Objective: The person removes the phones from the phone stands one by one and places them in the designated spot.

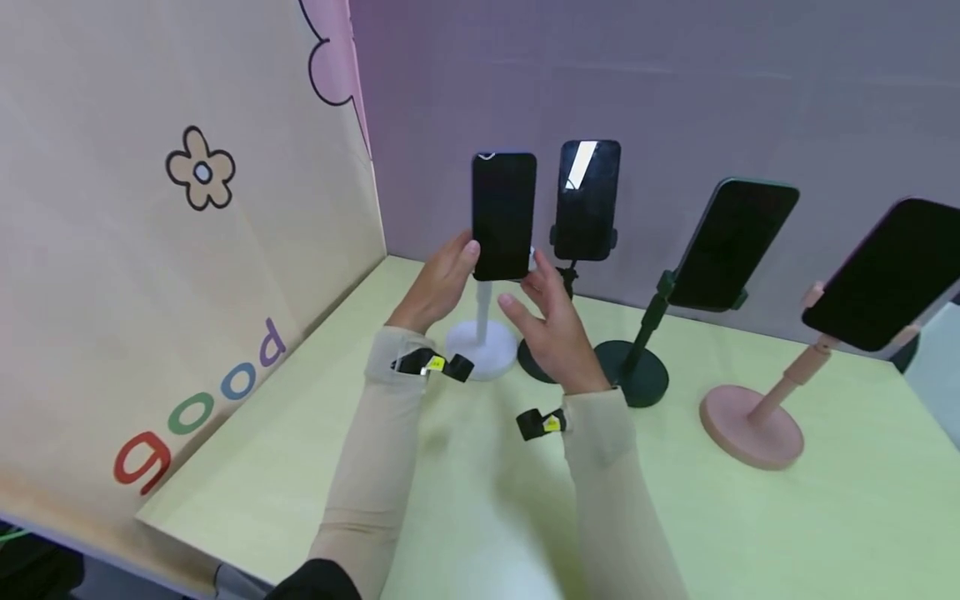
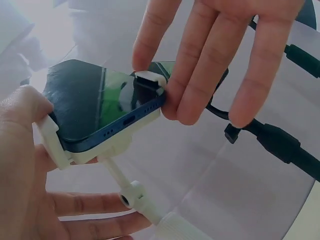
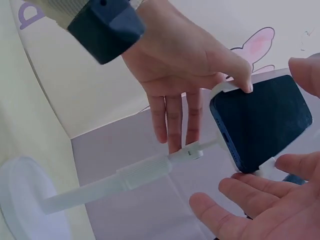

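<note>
A dark blue smartphone (image 1: 504, 217) sits in the clamp of a white phone stand (image 1: 483, 333) with a round base. My left hand (image 1: 438, 279) grips the clamp's left side: its thumb (image 3: 244, 75) lies over the phone's edge, with the other fingers behind the holder. On the opposite side is my right hand (image 1: 553, 325), its fingers extended. In the left wrist view, the right fingertips (image 2: 175, 107) touch or nearly touch the clamp's other arm (image 2: 152, 79). The right thumb stays apart from the phone.
Right of the white stand, a black stand holds another phone (image 1: 588, 200). Further right are a dark green stand (image 1: 633, 371) and a pink stand (image 1: 753, 425), each with a phone. A decorated wall (image 1: 202, 275) borders the pale table (image 1: 300, 467) on the left; a grey-purple panel (image 1: 675, 108) stands behind.
</note>
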The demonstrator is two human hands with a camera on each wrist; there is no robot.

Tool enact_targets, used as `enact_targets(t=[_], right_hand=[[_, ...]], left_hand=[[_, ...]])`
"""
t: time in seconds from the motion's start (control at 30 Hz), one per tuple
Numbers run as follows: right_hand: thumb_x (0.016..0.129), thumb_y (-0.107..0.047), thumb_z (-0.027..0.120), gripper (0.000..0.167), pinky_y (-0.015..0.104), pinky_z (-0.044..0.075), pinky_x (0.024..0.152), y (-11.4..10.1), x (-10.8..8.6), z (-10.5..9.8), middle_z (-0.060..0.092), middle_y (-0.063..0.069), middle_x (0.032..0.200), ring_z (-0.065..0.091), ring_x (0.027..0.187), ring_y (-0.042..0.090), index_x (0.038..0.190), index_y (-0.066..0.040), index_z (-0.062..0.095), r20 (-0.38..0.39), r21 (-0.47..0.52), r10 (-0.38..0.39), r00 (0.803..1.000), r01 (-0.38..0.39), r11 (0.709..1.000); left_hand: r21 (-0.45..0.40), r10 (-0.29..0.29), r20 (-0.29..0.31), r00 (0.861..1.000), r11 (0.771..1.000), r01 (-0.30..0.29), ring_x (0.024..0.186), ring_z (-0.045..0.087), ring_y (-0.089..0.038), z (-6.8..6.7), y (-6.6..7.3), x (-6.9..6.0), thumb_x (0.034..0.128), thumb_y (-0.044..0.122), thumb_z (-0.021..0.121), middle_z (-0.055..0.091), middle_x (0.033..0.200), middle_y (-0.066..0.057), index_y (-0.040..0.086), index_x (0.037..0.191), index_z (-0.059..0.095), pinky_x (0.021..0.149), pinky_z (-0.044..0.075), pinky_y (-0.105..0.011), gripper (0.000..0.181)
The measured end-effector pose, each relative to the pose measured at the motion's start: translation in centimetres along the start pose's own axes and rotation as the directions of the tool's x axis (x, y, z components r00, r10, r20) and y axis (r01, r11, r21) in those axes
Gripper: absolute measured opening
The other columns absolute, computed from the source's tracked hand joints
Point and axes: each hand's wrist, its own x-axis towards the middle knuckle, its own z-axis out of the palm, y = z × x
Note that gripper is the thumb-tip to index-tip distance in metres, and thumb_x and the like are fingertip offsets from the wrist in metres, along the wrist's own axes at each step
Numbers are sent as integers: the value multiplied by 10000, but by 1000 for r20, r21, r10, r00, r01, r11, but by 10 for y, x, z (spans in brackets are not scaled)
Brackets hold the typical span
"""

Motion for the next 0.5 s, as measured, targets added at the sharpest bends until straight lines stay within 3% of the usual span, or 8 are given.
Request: enact_targets(t=[0.17, 0.33, 0.5], right_hand=[[918, -509, 590, 773, 466, 358, 1070, -1, -8, -3, 373, 22, 1503, 379, 1366, 180, 1533, -341, 154, -8, -8, 14, 1000, -14, 1000], [921, -533, 565, 658, 464, 416, 1020, -3, -15, -7, 494, 31, 1410, 500, 1267, 205, 1492, -334, 305, -43, -70, 23, 999, -26, 997], [968, -410, 559, 491, 455, 458, 980, -5, -16, -12, 607, 58, 1273, 619, 1107, 204, 1419, -259, 438, -75, -89, -23, 997, 17, 996]], left_hand=[[25, 36, 18, 999, 999, -37, 1374, 346, -185, -1, 2, -5, 1017, 463, 282, 343, 1532, -30, 170, 1530, 257, 1118, 287, -413, 591], [1, 2, 81, 997, 1000, -2, 1386, 327, -156, -6, 8, -12, 990, 531, 311, 284, 1553, 67, 340, 1537, 171, 1115, 286, -451, 597], [-62, 1, 168, 986, 998, 10, 1375, 352, -182, -12, 15, -16, 1004, 507, 351, 306, 1544, 53, 328, 1539, 177, 1097, 309, -490, 591]])
